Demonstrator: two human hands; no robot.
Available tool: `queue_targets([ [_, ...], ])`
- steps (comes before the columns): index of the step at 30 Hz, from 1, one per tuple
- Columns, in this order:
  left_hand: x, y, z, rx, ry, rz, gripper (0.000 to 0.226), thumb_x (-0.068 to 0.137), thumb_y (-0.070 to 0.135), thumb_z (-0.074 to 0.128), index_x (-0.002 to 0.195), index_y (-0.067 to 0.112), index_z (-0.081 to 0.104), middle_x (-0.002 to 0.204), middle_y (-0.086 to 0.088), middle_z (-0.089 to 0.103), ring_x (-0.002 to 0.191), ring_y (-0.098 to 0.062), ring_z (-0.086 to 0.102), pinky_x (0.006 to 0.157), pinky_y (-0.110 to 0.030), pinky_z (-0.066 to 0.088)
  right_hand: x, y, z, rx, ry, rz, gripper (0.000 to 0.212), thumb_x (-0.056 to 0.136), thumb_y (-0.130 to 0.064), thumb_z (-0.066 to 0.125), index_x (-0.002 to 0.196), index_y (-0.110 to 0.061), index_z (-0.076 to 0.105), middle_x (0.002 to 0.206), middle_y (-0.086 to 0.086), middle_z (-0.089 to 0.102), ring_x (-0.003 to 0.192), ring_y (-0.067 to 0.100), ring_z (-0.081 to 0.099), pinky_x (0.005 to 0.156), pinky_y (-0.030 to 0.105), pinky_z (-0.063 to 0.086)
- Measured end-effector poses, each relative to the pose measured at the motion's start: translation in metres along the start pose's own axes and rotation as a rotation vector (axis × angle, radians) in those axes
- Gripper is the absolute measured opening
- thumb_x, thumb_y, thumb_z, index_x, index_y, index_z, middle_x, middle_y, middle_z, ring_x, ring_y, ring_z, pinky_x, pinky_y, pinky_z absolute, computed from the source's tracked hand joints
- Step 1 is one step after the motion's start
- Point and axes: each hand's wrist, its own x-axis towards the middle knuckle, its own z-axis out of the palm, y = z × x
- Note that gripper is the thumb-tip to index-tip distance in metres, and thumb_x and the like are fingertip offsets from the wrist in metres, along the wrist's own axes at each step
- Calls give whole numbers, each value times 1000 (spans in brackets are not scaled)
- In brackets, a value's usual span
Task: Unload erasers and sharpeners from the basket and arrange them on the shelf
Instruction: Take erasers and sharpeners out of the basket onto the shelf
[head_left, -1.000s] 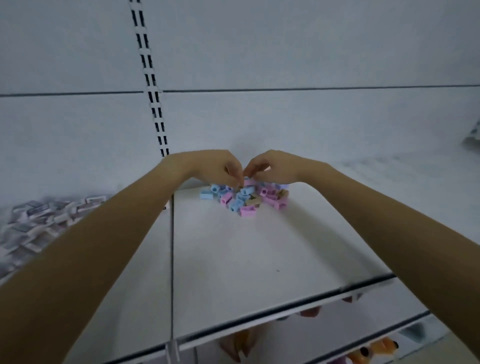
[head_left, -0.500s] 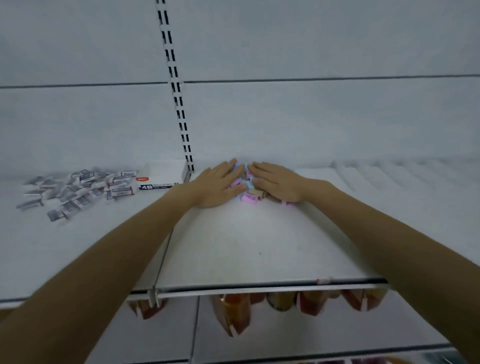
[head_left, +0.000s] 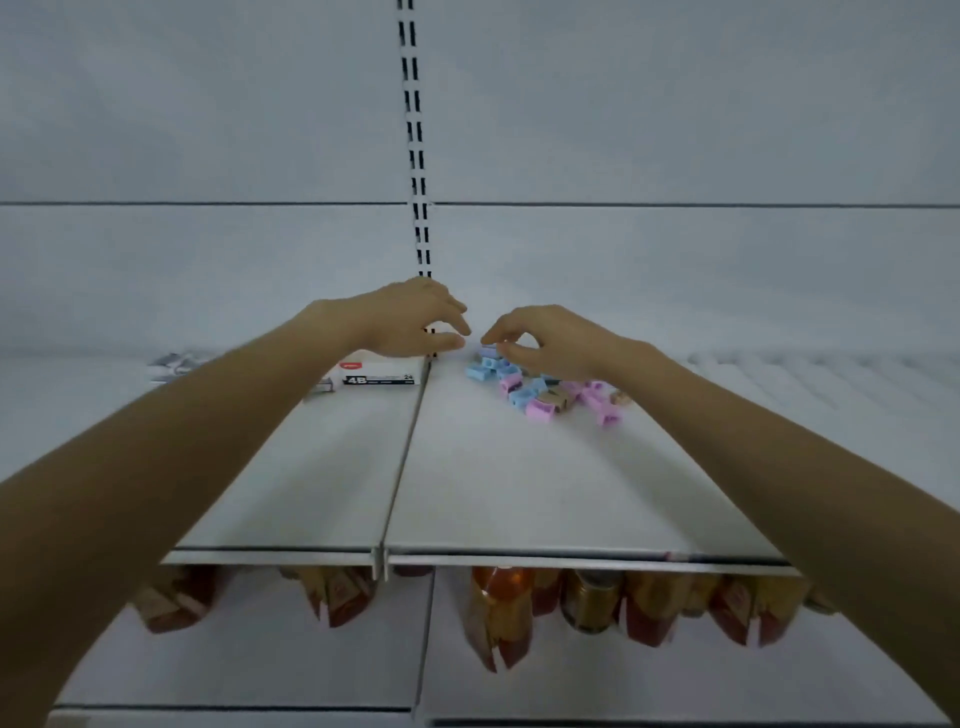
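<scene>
A pile of small blue, pink and tan sharpeners (head_left: 540, 395) lies at the back of the white shelf (head_left: 493, 488), right of the seam. My right hand (head_left: 550, 340) hovers over the pile's left end with curved fingers; its fingertips and thumb pinch a pale blue sharpener (head_left: 489, 352). Just left of it, my left hand (head_left: 415, 322) is raised off the shelf, its fingers loosely curled with nothing seen between them. A white eraser box marked 4B (head_left: 379, 376) sits under that hand's wrist. The basket is out of view.
Loose wrapped erasers (head_left: 176, 364) lie at the far left, partly hidden by my left forearm. A slotted upright (head_left: 415, 156) runs up the back wall. On the lower shelf stand brown packets and bottles (head_left: 498, 613).
Both hands lay flat on the sharpener pile half a second ago; now they are lifted with curled fingers and the pile shows, spread to the right. The view has shifted right.
</scene>
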Motion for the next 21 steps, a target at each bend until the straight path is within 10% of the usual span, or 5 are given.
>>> queue_targets([
  [21,-356,-201,-35,-121,95,-555,22,93,27,50,109,19,63,99,2,61,88,-12,55,82,-26,39,166,-362,97,88,-166,-457,23,94,-23,47,109,-17,63,110,-1,63,89,6,53,80,17,36],
])
